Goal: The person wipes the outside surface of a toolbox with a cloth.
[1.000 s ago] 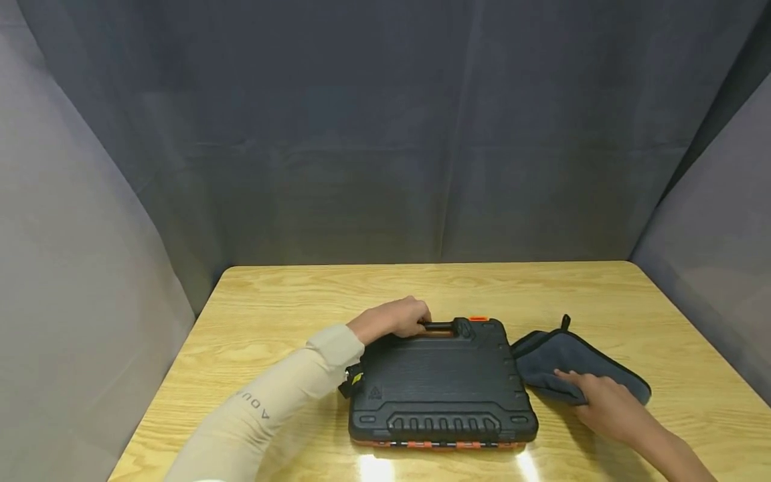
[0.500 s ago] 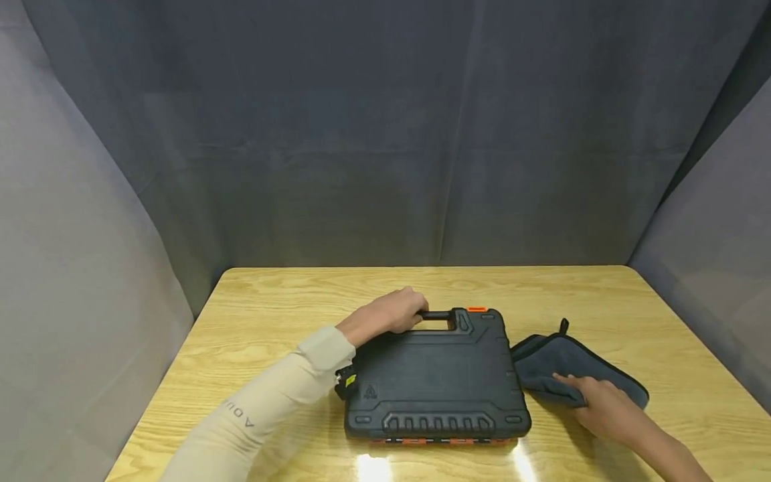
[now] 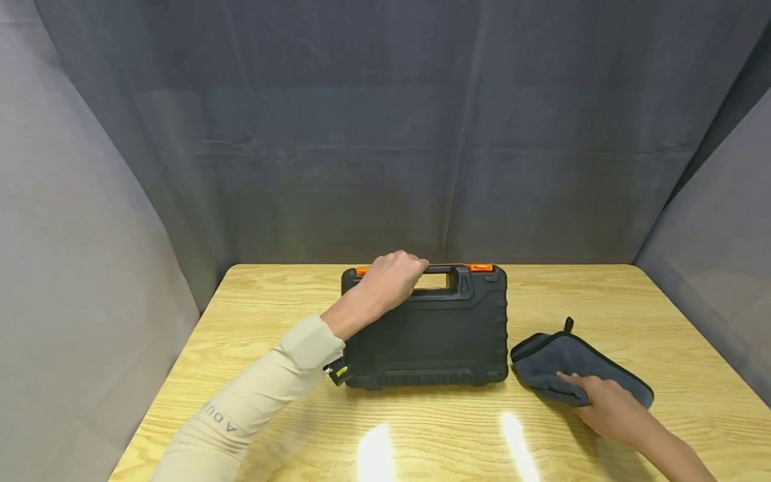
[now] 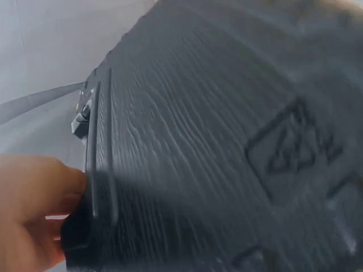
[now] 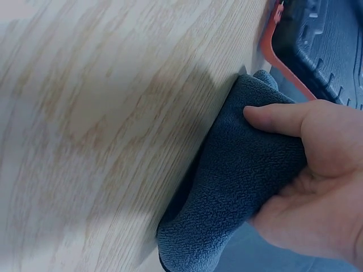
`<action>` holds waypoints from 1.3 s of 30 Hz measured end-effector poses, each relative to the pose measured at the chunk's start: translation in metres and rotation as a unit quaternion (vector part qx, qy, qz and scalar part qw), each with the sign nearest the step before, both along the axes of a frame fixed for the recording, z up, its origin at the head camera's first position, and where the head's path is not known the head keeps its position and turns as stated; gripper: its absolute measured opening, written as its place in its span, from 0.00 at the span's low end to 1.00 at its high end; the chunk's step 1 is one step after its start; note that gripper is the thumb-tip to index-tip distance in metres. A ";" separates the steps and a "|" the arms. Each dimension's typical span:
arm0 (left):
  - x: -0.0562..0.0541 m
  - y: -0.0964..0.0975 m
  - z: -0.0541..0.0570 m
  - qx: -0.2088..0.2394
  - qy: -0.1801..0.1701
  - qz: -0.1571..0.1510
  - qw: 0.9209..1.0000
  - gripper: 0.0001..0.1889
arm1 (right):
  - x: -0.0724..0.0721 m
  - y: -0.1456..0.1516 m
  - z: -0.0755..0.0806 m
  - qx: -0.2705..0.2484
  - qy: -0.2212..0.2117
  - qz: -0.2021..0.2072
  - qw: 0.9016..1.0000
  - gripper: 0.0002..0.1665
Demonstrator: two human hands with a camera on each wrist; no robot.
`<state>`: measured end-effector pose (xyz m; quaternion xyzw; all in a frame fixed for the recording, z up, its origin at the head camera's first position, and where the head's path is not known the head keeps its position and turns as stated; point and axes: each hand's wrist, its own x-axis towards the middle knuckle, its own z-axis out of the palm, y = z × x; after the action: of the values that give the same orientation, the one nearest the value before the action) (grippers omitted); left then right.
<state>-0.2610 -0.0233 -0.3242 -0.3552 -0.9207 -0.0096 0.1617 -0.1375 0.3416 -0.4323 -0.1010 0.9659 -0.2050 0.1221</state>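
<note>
A black hard plastic tool case (image 3: 427, 338) with orange latches (image 3: 480, 268) stands up on its hinge edge near the middle of the table. My left hand (image 3: 388, 281) grips the case's handle (image 3: 438, 270) at the top. The left wrist view has the case's ribbed black face (image 4: 187, 130) filling most of it, fingers curled at its edge. To the right, my right hand (image 3: 611, 405) holds a folded dark grey cloth (image 3: 605, 365) with black trim and a hanging loop. Thumb on top, the right hand pinches the cloth (image 5: 232, 153) low over the wood in the right wrist view.
The light wood table (image 3: 277, 301) has rounded far corners. Behind it hangs a dark grey curtain (image 3: 331, 147), with pale grey panels on both sides. A small black device with a yellow mark (image 3: 338, 370) sits at the left wrist, beside the case's left side.
My left hand has raised the handle side of the case, tipping it from nearly flat to upright and moving up and away. The right hand and cloth have stayed in place.
</note>
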 end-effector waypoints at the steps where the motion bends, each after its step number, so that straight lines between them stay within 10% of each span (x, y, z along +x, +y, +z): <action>1: 0.001 0.000 0.001 0.002 0.018 -0.001 1.000 0.10 | 0.000 0.000 0.000 0.001 0.000 0.001 1.000 0.34; 10: 0.016 0.000 -0.001 -0.012 0.186 -0.009 0.982 0.13 | -0.001 0.003 -0.002 0.005 0.002 0.004 1.000 0.33; 17: 0.034 0.000 -0.002 -0.006 0.208 -0.006 0.978 0.19 | 0.001 0.004 -0.004 0.002 0.006 0.003 1.000 0.32; 24: 0.040 0.000 0.007 0.045 0.122 -0.027 0.991 0.11 | 0.001 0.006 -0.004 0.002 0.007 0.000 1.000 0.32; 30: 0.036 -0.001 0.022 -0.011 0.002 -0.029 1.000 0.12 | 0.001 0.006 -0.005 -0.003 -0.003 -0.007 1.000 0.33; 39: 0.028 -0.006 0.039 -0.005 -0.202 -0.033 0.979 0.14 | -0.002 0.004 -0.005 -0.002 -0.008 -0.013 1.000 0.34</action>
<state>-0.2328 -0.0297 -0.2851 -0.3766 -0.9223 -0.0814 -0.0300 -0.1393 0.3460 -0.4374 -0.0866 0.9657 -0.2092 0.1271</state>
